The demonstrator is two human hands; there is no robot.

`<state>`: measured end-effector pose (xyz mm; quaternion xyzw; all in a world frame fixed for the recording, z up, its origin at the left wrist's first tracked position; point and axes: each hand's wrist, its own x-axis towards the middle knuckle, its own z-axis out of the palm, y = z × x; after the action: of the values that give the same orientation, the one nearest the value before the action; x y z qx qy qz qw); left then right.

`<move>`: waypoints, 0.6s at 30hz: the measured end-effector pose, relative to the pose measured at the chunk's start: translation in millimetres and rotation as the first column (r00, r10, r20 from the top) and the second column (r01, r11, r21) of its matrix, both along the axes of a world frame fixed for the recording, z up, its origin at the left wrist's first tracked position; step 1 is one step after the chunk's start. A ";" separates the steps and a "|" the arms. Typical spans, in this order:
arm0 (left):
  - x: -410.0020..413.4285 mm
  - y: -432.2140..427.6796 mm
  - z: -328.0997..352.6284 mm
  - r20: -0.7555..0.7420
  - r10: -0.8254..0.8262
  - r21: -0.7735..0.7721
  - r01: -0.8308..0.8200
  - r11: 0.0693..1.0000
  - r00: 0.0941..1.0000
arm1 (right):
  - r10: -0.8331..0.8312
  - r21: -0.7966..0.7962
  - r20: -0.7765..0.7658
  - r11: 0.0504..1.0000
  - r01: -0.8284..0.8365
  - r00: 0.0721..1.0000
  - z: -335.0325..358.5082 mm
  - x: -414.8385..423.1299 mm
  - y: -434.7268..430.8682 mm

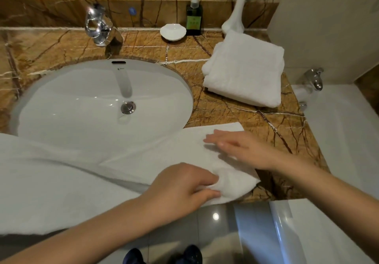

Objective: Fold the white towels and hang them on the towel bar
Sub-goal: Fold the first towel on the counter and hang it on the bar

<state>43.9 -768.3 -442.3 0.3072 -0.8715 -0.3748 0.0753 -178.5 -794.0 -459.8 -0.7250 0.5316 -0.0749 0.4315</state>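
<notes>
A long white towel point(61, 177) lies across the front of the marble counter and over the near rim of the sink, its right end folded back on itself. My left hand point(180, 187) pinches the folded right corner of that towel near the counter's front edge. My right hand point(235, 146) rests flat, fingers spread, on top of the folded part. A second white towel point(246, 71), folded into a thick stack, sits at the back right of the counter. No towel bar is in view.
An oval white sink point(41, 91) with a chrome faucet point(98, 25) fills the left. A white soap dish point(172, 32), a dark soap dispenser point(194, 19) and a white vase point(235, 15) line the back. A bathtub point(338, 140) with a tap point(315, 79) lies to the right.
</notes>
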 end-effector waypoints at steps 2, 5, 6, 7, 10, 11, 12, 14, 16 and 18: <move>-2.5 -0.8 1.5 -0.083 -0.005 0.047 0.009 0.999 0.997 | 0.250 -0.148 -0.379 0.934 -0.325 0.891 -21.6 -0.1 -2.3; -4.0 1.6 14.0 -0.173 -0.071 0.168 0.100 0.981 0.982 | 0.241 -0.203 -0.522 0.897 -0.393 0.818 -31.6 -6.8 -14.7; -4.5 4.2 18.4 -0.198 -0.092 0.195 0.131 0.972 0.976 | 0.212 -0.223 -0.531 0.899 -0.377 0.821 -33.2 -7.8 -19.9; -4.7 6.9 21.9 -0.225 -0.113 0.226 0.164 0.960 0.968 | 0.193 -0.237 -0.536 0.900 -0.366 0.822 -35.0 -8.1 -23.8; -5.6 12.3 30.4 -0.277 -0.142 0.279 0.221 0.934 0.950 | 0.179 -0.246 -0.542 0.901 -0.358 0.821 -36.4 -6.2 -27.4; -6.0 13.2 31.2 -0.289 -0.130 0.294 0.217 0.931 0.948 | 0.176 -0.256 -0.543 0.897 -0.361 0.821 -36.5 -5.7 -26.0; -6.3 13.4 32.1 -0.300 -0.118 0.317 0.216 0.923 0.947 | 0.168 -0.271 -0.547 0.891 -0.364 0.820 -36.5 -5.3 -23.9; -7.8 13.0 34.7 -0.304 -0.140 0.347 0.246 0.905 0.943 | 0.157 -0.295 -0.561 0.879 -0.374 0.813 -37.6 -6.0 -16.8; -9.5 9.5 33.4 -0.282 -0.176 0.350 0.272 0.896 0.943 | 0.159 -0.315 -0.559 0.867 -0.386 0.814 -39.2 -8.1 -9.1; -10.7 -2.8 25.3 -0.233 -0.148 0.320 0.219 0.922 0.961 | 0.165 -0.315 -0.513 0.877 -0.363 0.843 -37.8 -12.4 -4.2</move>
<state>33.2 -771.1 -417.0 0.1922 -0.8054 -0.5557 0.0740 -190.9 -798.2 -497.6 -0.8610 0.4860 0.0577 0.1381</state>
